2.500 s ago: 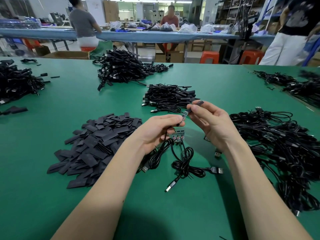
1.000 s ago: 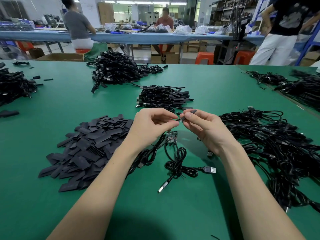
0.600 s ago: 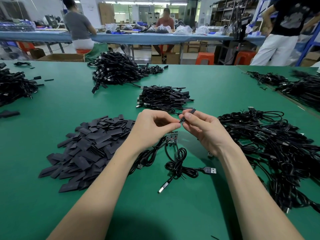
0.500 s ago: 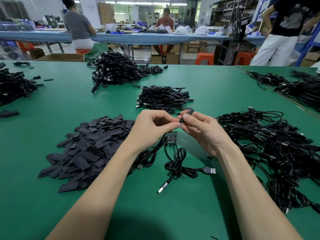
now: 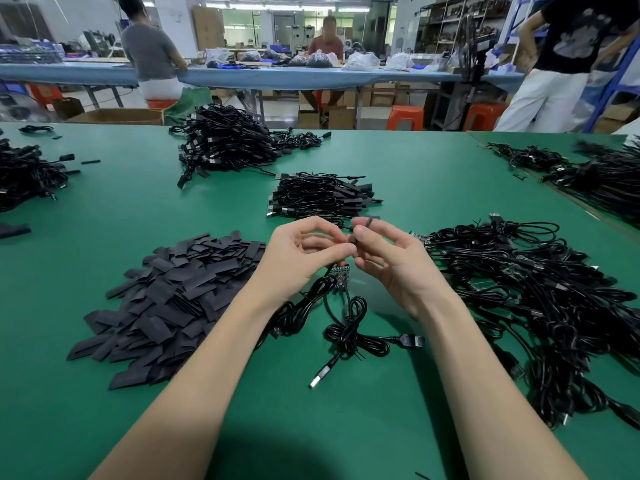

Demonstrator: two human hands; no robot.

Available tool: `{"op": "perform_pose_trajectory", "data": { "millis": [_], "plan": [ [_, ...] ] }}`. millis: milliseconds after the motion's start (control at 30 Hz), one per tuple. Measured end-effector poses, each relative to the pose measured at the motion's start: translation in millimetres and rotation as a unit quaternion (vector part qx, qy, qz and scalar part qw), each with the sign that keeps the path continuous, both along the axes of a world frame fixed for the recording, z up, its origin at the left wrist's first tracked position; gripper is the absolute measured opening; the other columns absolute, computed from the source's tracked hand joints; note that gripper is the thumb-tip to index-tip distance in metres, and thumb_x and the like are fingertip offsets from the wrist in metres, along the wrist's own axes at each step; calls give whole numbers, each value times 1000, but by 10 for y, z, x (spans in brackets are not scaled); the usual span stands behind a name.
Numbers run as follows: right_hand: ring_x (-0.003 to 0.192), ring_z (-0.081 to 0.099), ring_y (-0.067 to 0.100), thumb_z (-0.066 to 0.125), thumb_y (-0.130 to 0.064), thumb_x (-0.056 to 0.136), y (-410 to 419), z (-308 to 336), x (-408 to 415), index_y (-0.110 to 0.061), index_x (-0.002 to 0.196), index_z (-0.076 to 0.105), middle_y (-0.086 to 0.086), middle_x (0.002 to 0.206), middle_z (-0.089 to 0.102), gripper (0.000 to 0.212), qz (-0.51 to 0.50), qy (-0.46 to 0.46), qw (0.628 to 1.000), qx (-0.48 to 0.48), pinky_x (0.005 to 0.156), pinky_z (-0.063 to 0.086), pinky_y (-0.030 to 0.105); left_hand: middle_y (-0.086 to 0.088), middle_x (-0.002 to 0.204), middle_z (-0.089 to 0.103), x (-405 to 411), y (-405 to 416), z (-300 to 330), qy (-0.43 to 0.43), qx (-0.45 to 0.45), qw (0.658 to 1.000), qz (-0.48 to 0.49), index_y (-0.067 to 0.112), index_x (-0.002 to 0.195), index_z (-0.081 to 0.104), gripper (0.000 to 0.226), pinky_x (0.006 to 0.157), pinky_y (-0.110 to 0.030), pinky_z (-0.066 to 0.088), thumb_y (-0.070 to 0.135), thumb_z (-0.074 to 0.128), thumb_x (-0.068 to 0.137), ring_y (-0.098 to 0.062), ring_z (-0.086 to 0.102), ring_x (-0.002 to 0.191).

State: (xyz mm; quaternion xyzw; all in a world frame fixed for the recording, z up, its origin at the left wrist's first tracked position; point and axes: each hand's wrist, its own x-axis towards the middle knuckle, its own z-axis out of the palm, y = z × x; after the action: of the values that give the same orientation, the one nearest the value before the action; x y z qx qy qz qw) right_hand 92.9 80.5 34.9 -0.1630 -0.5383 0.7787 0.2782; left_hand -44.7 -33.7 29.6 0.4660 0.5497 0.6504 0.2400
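Green table (image 5: 433, 188), left hand (image 5: 298, 263), right hand (image 5: 393, 263) pinch sleeve (image 5: 367, 224)

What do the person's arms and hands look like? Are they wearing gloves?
No gloves. The left hand and right hand are both bare, with no rings, watch or bracelets showing. The forearms are bare too; no sleeves reach into the picture.

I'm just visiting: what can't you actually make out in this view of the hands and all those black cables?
- Head view: the cable end pinched by the left hand is mostly covered by fingertips where it meets the black sleeve in the right hand.
- Small circuit board below the hands: parts too small to read.
- Cable pile at right: cut off by the picture's edge.
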Motion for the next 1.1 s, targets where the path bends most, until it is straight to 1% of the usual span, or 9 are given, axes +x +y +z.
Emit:
{"op": "perform_pose_trajectory", "data": {
  "millis": [100, 200, 333, 433, 700, 833, 900, 967, 1100],
  "plan": [
    [84, 72, 18, 80, -23, 77, -57, 1, -45, -19, 119, 70, 14, 100, 77, 43, -46, 35, 998, 18, 77, 57, 25, -11, 79, 76, 6, 15, -6, -2, 6, 1000, 10, 5, 87, 69, 14, 76, -23, 56, 0, 80, 79, -18, 72, 71],
    [89, 70, 23, 83, -26, 72, -113, 12, -87, -23, 111, 75, 18, 105, 76, 40, -71, 52, 996, 15, 80, 58, 27, -18, 79, 75, 7, 19, 1, -3, 8, 1000, 26, 5, 87, 70, 13, 76, -24, 56, 1, 80, 80, -20, 72, 69],
    [93, 68, 25, 86, -29, 68, -132, 12, -99, -26, 102, 80, 21, 107, 74, 35, -79, 55, 995, 13, 81, 59, 29, -16, 76, 75, 19, 28, -6, -6, 1, 999, 37, 5, 87, 71, 13, 73, -22, 55, 2, 81, 79, -18, 72, 67],
    [92, 70, 24, 87, -30, 65, -132, 8, -101, -24, 102, 80, 17, 105, 76, 37, -80, 56, 995, 13, 82, 59, 29, -19, 78, 75, 24, 30, -9, -2, 2, 999, 45, 7, 85, 71, 13, 74, -23, 56, 4, 82, 79, -19, 72, 67],
    [92, 70, 23, 85, -24, 67, -142, -42, -125, -19, 105, 78, 14, 103, 76, 39, -78, 59, 995, -9, 82, 59, 30, -19, 78, 74, 7, 5, -18, 19, -4, 999, 47, 5, 85, 72, 11, 74, -25, 57, 4, 82, 80, -20, 72, 67],
    [93, 70, 22, 82, -20, 76, -149, -97, -141, -17, 112, 75, 12, 101, 77, 36, -83, 43, 995, -19, 82, 58, 29, -17, 75, 74, 18, 11, -39, 22, -11, 998, 53, 5, 84, 72, 10, 74, -25, 57, 5, 81, 80, -18, 71, 66],
    [92, 71, 21, 82, -22, 75, -153, -104, -144, -18, 112, 75, 12, 101, 77, 38, -88, 39, 995, -14, 83, 58, 29, -15, 73, 74, 19, 7, -51, 21, -17, 998, 57, 4, 84, 72, 10, 73, -23, 56, 6, 81, 81, -17, 71, 65],
    [90, 71, 20, 84, -23, 72, -153, -100, -145, -18, 112, 76, 12, 99, 77, 41, -89, 43, 995, -14, 81, 58, 28, -14, 73, 74, 11, 5, -52, 17, -19, 998, 59, 2, 86, 72, 11, 73, -23, 56, 6, 81, 80, -17, 72, 66],
    [78, 72, 17, 78, -13, 85, -167, -123, -169, -15, 113, 74, 10, 93, 77, 28, -93, 31, 995, -34, 74, 57, 24, -12, 74, 75, -1, 5, -31, -3, -30, 999, 43, 4, 86, 71, 10, 71, -20, 55, 4, 80, 81, -16, 72, 66]
  ]
}}
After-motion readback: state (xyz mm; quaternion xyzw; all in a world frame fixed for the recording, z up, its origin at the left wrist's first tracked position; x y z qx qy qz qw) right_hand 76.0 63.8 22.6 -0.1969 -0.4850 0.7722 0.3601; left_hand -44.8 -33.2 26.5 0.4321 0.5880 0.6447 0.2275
